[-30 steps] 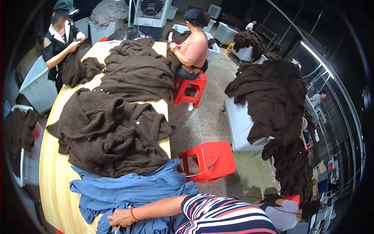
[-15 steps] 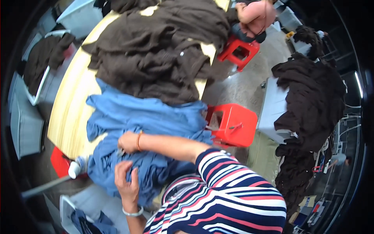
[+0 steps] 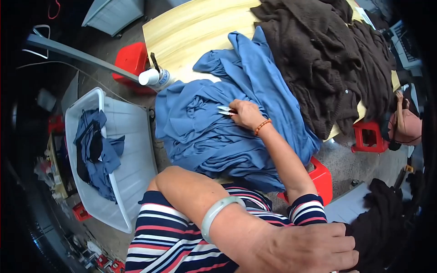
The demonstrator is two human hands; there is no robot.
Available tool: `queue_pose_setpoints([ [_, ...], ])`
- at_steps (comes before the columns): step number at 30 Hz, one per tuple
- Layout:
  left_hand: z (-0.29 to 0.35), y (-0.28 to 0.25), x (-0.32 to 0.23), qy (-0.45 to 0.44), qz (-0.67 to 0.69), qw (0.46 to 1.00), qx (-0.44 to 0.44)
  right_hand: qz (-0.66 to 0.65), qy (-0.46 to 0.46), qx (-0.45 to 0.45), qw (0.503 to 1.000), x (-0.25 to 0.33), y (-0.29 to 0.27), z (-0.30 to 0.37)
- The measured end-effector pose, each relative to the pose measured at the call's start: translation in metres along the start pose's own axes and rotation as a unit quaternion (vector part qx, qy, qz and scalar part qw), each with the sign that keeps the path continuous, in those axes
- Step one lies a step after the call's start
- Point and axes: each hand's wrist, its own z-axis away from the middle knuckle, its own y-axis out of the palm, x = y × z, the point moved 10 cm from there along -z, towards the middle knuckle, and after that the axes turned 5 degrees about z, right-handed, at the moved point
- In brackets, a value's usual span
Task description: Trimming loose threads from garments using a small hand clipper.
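Note:
Blue fabric garments (image 3: pixel 205 150) lie heaped and wrinkled on the near part of the table. Over the heap, my right hand (image 3: pixel 246 114) is closed round small thread snips (image 3: pixel 225 110), their metal blades apart and pointing left. A beaded bracelet circles that wrist. My left arm, with a pale bangle, crosses low in front of my body. At the lower right, my left hand (image 3: pixel 314 250) is away from the cloth, back upward, fingers bent and pressed together; whatever may be in it is hidden.
Dark brown knitted garments (image 3: pixel 318 59) cover the table's (image 3: pixel 182 27) far right. A white bottle (image 3: pixel 161 78) stands by its left edge, near a grey bar (image 3: pixel 82 57). A pale bin (image 3: pixel 136 159) with blue cloth is at left. Red stools (image 3: pixel 321 182) and a seated person (image 3: pixel 405 123) are right.
The view has turned left. My left hand, spread beside the blue cloth before, has swung across my body to the lower right and closed. My right hand stays over the cloth.

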Motion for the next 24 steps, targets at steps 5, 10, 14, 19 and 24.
queue_pose_setpoints([
  [5, 0.043, -0.028, 0.012, -0.054, 0.063, 0.996, -0.035, -0.038, -0.047, -0.043, 0.997, 0.003, 0.003, 0.003],
  [10, 0.159, -0.067, 0.087, -0.412, 0.212, 0.876, -0.133, -0.095, -0.075, 0.002, 0.993, 0.011, -0.002, 0.01],
  [14, 0.325, -0.104, 0.191, -0.483, 0.379, 0.618, -0.491, -0.098, -0.087, -0.011, 0.991, 0.007, -0.013, 0.016],
  [19, 0.37, -0.13, 0.236, -0.417, 0.342, 0.59, -0.601, -0.182, -0.106, -0.094, 0.973, 0.009, -0.025, 0.026],
  [24, 0.378, -0.143, 0.244, -0.424, 0.261, 0.612, -0.614, -0.128, -0.158, -0.149, 0.968, 0.024, -0.04, 0.036],
])
